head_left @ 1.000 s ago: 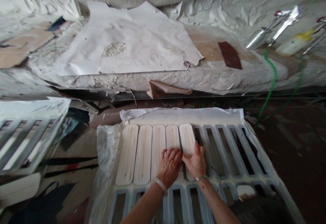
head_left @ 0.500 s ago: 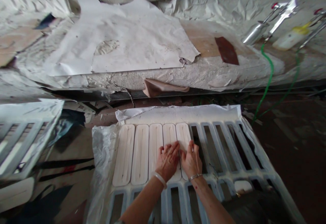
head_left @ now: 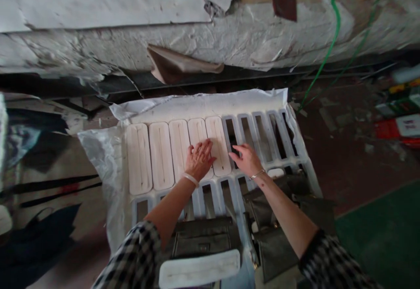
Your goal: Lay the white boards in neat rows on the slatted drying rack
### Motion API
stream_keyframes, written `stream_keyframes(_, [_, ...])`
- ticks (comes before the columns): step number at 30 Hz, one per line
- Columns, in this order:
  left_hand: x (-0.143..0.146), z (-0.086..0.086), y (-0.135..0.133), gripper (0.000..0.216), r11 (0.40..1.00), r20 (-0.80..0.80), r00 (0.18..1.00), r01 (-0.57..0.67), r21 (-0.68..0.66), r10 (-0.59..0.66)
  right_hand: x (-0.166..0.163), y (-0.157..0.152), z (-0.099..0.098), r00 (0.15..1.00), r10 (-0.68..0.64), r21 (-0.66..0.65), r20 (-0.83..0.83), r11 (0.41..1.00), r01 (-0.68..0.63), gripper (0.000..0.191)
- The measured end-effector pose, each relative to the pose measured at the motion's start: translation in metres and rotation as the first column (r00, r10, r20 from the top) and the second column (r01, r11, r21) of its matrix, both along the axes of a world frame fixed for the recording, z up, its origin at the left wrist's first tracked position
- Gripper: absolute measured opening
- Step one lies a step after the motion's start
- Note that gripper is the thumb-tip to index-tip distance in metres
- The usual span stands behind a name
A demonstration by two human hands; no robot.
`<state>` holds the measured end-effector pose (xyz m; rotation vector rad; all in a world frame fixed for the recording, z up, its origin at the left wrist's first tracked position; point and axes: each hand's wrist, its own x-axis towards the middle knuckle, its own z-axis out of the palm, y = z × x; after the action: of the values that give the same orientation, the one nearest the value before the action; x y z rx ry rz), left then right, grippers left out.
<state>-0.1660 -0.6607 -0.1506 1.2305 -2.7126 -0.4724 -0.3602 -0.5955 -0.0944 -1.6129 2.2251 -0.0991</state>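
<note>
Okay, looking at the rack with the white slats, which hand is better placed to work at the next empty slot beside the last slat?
Probably the right hand: it hovers open by the first empty slot, while the left hand lies flat on the white slats.

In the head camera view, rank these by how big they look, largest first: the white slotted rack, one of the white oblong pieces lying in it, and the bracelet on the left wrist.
1. White slotted rack
2. White oblong piece
3. Bracelet on the left wrist

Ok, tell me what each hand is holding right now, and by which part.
Nothing is gripped. The left hand lies flat, palm down, on the white slats in the rack. The right hand hovers open beside the last slat.
</note>
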Motion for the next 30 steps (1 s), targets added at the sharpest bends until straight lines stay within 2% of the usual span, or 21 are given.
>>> stream_keyframes(6, [-0.002, 0.000, 0.000, 0.048, 0.998, 0.012, 1.000, 0.025, -0.055, -0.025, -0.069, 0.127, 0.022, 1.000, 0.011, -0.038, 0.026, 0.999, -0.010, 0.022])
stream_keyframes(9, [-0.003, -0.002, 0.000, 0.047, 0.998, 0.003, 1.000, 0.025, -0.060, -0.025, -0.088, 0.170, 0.029, 0.999, -0.005, -0.071, -0.042, 0.998, 0.002, 0.026])
stream_keyframes(16, [-0.004, -0.004, 0.004, 0.045, 0.998, -0.084, 0.996, 0.026, -0.052, -0.031, -0.125, 0.231, 0.063, 0.985, -0.076, -0.123, -0.157, 0.991, 0.057, 0.032])
stream_keyframes(23, [-0.006, -0.005, 0.009, 0.044, 0.997, -0.073, 0.997, 0.005, -0.077, -0.011, -0.178, 0.281, 0.079, 0.980, -0.042, -0.038, -0.193, 0.999, 0.036, 0.042])
stream_keyframes(27, [-0.004, -0.011, 0.014, 0.050, 0.994, -0.054, 0.998, 0.011, -0.106, -0.017, -0.173, 0.308, 0.080, 0.978, 0.033, 0.044, -0.208, 0.999, -0.024, 0.063])
stream_keyframes(30, [-0.003, -0.015, 0.016, 0.051, 0.993, -0.051, 0.999, 0.007, -0.122, -0.013, -0.156, 0.337, 0.068, 0.954, 0.157, 0.148, -0.257, 0.981, -0.122, 0.081])
